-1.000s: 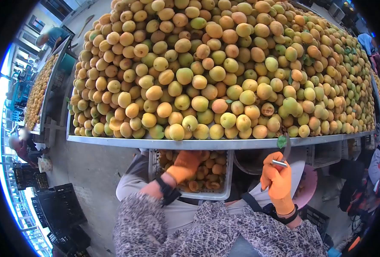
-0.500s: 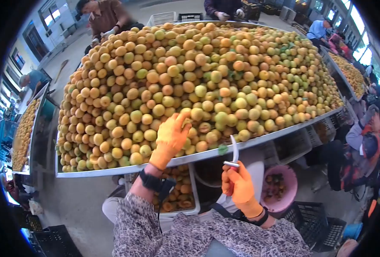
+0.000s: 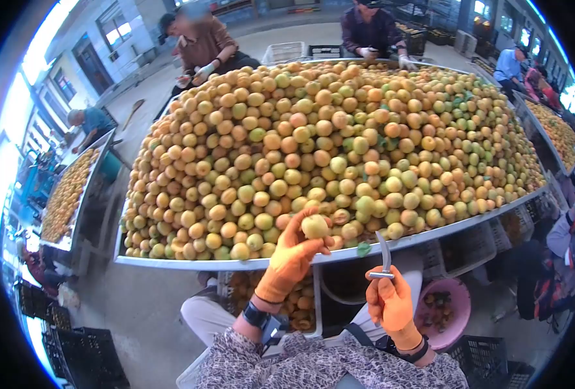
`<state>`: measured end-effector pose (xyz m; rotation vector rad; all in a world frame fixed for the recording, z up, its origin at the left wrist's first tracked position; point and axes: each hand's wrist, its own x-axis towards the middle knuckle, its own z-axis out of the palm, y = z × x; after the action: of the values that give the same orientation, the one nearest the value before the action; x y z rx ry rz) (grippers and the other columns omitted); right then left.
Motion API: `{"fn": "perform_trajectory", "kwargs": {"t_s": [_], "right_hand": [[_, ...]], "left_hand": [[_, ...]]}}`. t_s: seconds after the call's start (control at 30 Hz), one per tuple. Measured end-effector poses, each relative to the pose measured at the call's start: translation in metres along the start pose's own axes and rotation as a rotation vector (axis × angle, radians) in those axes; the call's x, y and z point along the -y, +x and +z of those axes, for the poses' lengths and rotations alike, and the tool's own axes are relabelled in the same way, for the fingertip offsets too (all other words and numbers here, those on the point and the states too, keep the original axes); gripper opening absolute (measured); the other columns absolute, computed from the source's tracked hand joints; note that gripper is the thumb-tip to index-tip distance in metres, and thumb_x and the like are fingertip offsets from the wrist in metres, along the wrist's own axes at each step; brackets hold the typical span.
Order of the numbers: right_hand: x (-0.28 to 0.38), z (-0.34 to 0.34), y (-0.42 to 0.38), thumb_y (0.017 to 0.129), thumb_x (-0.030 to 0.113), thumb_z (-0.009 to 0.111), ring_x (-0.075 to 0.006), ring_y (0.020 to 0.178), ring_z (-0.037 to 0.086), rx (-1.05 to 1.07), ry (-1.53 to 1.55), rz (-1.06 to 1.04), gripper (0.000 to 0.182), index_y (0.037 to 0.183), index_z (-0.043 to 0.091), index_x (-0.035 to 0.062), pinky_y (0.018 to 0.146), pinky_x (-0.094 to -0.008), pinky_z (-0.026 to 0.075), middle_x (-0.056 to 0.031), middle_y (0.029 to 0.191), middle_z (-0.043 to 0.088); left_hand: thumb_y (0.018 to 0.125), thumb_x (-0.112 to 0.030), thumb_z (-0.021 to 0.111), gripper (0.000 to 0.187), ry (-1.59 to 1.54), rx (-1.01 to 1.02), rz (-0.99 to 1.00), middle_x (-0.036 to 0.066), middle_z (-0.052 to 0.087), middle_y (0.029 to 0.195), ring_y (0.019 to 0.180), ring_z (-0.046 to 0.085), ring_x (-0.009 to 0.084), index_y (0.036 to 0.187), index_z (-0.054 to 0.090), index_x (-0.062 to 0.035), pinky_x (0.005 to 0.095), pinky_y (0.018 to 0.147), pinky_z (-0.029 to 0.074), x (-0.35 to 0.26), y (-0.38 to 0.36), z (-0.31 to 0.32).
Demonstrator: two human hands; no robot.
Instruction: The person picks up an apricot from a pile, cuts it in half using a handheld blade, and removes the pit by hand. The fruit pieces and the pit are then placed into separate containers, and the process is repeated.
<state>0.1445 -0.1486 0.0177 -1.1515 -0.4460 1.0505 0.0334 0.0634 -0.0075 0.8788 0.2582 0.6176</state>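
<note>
My left hand (image 3: 288,267), in an orange glove, grips a yellow-green apricot (image 3: 314,226) between thumb and fingers, just above the near edge of the big tray (image 3: 261,264). The heap of apricots (image 3: 268,149) fills that tray. To the right, my right hand (image 3: 394,311), also gloved in orange, is closed around a curved knife (image 3: 386,253). Its blade points upward and is apart from the fruit; the handle is mostly hidden by the fingers. A green leaf (image 3: 364,249) lies at the tray's edge between both hands.
Below the tray, a white crate (image 3: 318,303) holds cut apricots beside my left forearm. A pink basin (image 3: 462,299) with dark scraps stands at the right, near black crates (image 3: 478,356). Co-workers sit across the heap, and more fruit-filled trays (image 3: 70,194) stand at both sides.
My left hand has lifted off the heap and drawn back with an apricot in its fingers, palm turned up. The knife stays in my right hand. The view has tilted up and shifted left.
</note>
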Motion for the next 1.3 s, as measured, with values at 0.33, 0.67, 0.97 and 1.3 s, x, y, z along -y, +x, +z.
{"fn": "perform_trajectory", "kwargs": {"t_s": [0.33,0.67,0.97,1.3], "right_hand": [[-0.022,0.057,-0.006,0.093,0.017,0.062,-0.0232,0.054,0.056,0.297,-0.647,-0.228,0.018,0.098,0.055,0.0016,0.051,-0.032,0.042,-0.0112,0.068,0.057],[-0.023,0.064,-0.019,0.091,0.017,0.064,-0.0351,0.061,0.059,0.337,-0.83,-0.376,0.019,0.098,0.055,0.0019,0.053,-0.0365,0.045,-0.0169,0.071,0.059],[-0.024,0.063,-0.033,0.097,0.025,0.058,-0.0185,0.054,0.056,0.282,-0.418,0.113,0.025,0.103,0.054,0.0007,0.052,-0.0317,0.044,-0.0083,0.064,0.055],[-0.034,0.065,-0.03,0.094,0.024,0.063,-0.0311,0.063,0.063,0.329,-0.761,-0.159,0.027,0.105,0.055,0.0017,0.056,-0.035,0.047,-0.0153,0.072,0.06]], "left_hand": [[0.078,-0.019,0.08,0.072,0.155,-0.129,0.012,0.015,0.055,0.126,0.108,0.058,0.0202,0.137,0.042,-0.0002,0.0318,0.091,0.05,-0.027,-0.112,0.001],[0.081,-0.009,0.074,0.057,0.004,-0.025,-0.027,0.013,0.058,0.125,0.112,0.058,0.0181,0.132,0.049,0.0006,0.0317,0.099,0.045,-0.021,-0.135,0.0],[0.079,-0.009,0.076,0.068,-0.246,-0.117,0.059,0.018,0.056,0.127,0.117,0.057,0.0278,0.137,0.041,-0.0035,0.0427,0.103,0.045,-0.005,-0.131,0.009],[0.07,-0.004,0.083,0.068,0.019,-0.196,0.0,0.015,0.061,0.12,0.11,0.062,0.0266,0.129,0.05,-0.0009,0.0412,0.097,0.051,-0.005,-0.132,0.014]]}}
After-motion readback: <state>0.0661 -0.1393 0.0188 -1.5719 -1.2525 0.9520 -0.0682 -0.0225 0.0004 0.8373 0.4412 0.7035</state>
